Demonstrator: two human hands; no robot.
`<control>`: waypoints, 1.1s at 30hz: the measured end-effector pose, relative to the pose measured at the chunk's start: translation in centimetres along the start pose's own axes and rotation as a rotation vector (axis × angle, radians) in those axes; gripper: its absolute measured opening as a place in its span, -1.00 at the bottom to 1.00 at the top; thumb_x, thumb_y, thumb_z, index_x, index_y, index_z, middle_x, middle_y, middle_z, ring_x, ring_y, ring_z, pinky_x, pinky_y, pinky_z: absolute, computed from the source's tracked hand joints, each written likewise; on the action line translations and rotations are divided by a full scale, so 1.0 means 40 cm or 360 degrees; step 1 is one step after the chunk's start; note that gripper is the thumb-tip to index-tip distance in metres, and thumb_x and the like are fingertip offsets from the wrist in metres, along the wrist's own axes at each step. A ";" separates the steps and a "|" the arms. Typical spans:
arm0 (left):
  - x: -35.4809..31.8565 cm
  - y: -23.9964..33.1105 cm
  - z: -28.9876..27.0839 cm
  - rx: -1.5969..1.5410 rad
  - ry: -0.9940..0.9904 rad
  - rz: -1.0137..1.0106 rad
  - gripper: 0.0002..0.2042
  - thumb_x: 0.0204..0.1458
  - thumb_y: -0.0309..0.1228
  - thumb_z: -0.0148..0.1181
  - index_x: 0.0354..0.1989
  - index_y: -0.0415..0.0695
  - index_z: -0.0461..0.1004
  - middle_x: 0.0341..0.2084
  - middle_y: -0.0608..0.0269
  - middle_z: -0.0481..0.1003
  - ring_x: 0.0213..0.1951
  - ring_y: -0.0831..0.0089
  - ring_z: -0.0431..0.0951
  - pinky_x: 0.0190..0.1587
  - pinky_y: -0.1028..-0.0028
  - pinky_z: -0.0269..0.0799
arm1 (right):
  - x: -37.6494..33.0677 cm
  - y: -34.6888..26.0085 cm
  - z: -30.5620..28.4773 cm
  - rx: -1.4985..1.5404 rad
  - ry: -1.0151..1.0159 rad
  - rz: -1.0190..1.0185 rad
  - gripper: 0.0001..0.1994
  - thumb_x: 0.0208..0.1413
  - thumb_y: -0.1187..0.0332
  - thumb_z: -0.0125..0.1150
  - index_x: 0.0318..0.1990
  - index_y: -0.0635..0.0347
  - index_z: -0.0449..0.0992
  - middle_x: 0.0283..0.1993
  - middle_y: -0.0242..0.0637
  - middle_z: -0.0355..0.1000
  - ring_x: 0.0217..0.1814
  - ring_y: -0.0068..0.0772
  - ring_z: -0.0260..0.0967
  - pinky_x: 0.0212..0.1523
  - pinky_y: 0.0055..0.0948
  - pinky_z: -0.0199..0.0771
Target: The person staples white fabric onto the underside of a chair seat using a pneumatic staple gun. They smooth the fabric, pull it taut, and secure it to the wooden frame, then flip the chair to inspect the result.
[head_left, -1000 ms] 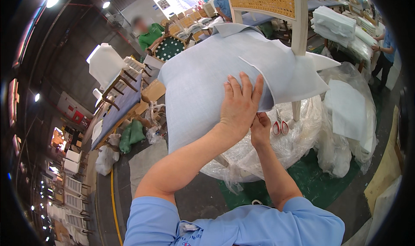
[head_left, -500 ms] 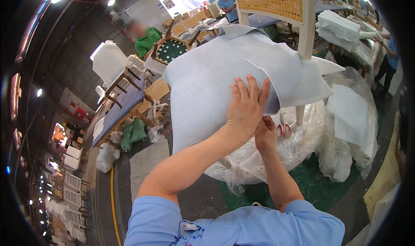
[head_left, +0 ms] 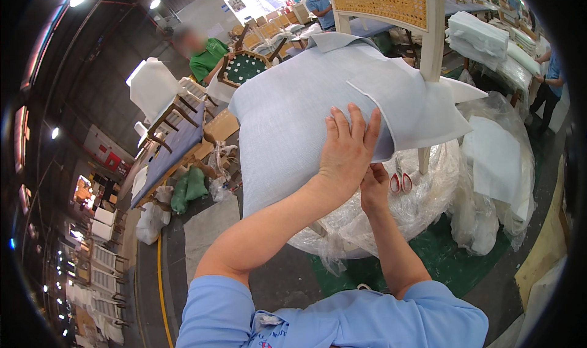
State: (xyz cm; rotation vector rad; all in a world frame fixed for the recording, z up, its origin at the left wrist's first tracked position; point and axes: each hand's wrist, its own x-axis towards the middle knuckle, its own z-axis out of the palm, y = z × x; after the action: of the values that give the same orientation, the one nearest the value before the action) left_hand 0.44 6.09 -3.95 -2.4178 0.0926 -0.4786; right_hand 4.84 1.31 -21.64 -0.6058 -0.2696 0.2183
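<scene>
A chair seat wrapped in pale blue-grey fabric (head_left: pixel 287 122) fills the middle, with loose fabric flaps sticking out at its right side. The chair's back has a woven cane panel (head_left: pixel 379 3) in an off-white wooden frame (head_left: pixel 431 42). My left hand (head_left: pixel 348 141) lies flat on the fabric with its fingers stretched, beside a piped seam. Just below it, my right hand (head_left: pixel 373 189) is closed at the seat's lower edge; what its fingers hold is hidden. Red-handled scissors (head_left: pixel 400 182) are right of my right hand, their blades partly hidden.
Under the chair is a round support covered in clear plastic wrap (head_left: pixel 422 210). White sheets (head_left: pixel 489 158) in plastic lie to the right. A padded bench (head_left: pixel 171 152) bears an upholstered chair (head_left: pixel 160 91) at left. A person in green (head_left: pixel 208 61) works behind.
My hands and the chair seat stay almost exactly where they were. At the far right, a person's arm has moved lower beside the wrapped stack.
</scene>
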 end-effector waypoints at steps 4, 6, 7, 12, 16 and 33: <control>-0.002 0.003 0.001 -0.0001 0.0082 -0.0016 -0.17 0.16 -0.17 0.18 0.55 -0.22 -0.03 0.35 -0.43 0.15 0.27 -0.46 0.29 0.33 -0.12 0.25 | 0.011 0.008 -0.004 -0.0010 0.0028 0.0063 -0.88 0.38 0.41 0.22 -0.25 0.18 0.46 -0.18 -0.36 0.56 -0.21 -0.64 0.46 -0.17 -0.57 0.50; -0.003 0.005 0.001 0.0008 0.0053 -0.0014 -0.17 0.15 -0.17 0.18 0.55 -0.22 -0.01 0.34 -0.42 0.16 0.26 -0.46 0.29 0.33 -0.12 0.25 | 0.015 0.013 -0.006 -0.0073 -0.0064 -0.0035 -0.89 0.43 0.37 0.14 -0.07 0.21 0.49 -0.19 -0.45 0.54 -0.26 -0.68 0.42 -0.21 -0.54 0.46; -0.003 0.005 0.001 0.0028 0.0092 -0.0022 -0.17 0.15 -0.17 0.18 0.55 -0.22 -0.01 0.34 -0.43 0.16 0.26 -0.46 0.29 0.33 -0.12 0.25 | 0.017 0.016 -0.006 -0.0104 -0.0029 0.0025 -0.84 0.45 0.36 0.10 0.02 0.22 0.50 -0.19 -0.50 0.53 -0.28 -0.70 0.39 -0.23 -0.53 0.45; -0.002 0.006 0.000 0.0055 0.0044 -0.0006 -0.16 0.14 -0.15 0.18 0.55 -0.23 -0.01 0.33 -0.44 0.17 0.26 -0.47 0.30 0.33 -0.12 0.26 | 0.023 0.028 -0.005 -0.0081 -0.0073 -0.0056 -0.83 0.46 0.37 0.07 0.06 0.20 0.49 -0.07 -0.47 0.54 -0.16 -0.67 0.45 -0.13 -0.53 0.49; -0.001 0.011 0.002 0.0044 0.0080 -0.0029 -0.16 0.14 -0.16 0.18 0.55 -0.23 -0.01 0.33 -0.45 0.17 0.26 -0.47 0.30 0.33 -0.13 0.26 | 0.030 0.036 -0.010 -0.0080 -0.0003 0.0071 -0.83 0.47 0.39 0.06 0.07 0.21 0.49 0.02 -0.44 0.55 -0.08 -0.65 0.47 -0.06 -0.53 0.51; 0.002 0.016 0.010 0.0105 0.0084 -0.0045 -0.22 0.17 -0.17 0.14 0.54 -0.20 0.04 0.32 -0.41 0.20 0.24 -0.44 0.32 0.32 -0.13 0.26 | 0.046 0.027 -0.030 0.0103 -0.0259 0.0032 -0.79 0.43 0.36 0.12 0.12 0.20 0.50 -0.01 -0.42 0.57 -0.10 -0.61 0.51 -0.06 -0.50 0.53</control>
State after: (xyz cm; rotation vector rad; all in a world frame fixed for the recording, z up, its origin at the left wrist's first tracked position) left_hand 0.68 5.81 -4.60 -2.3454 0.0644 -0.5500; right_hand 6.82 2.06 -22.87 -0.5275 -0.4118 0.2952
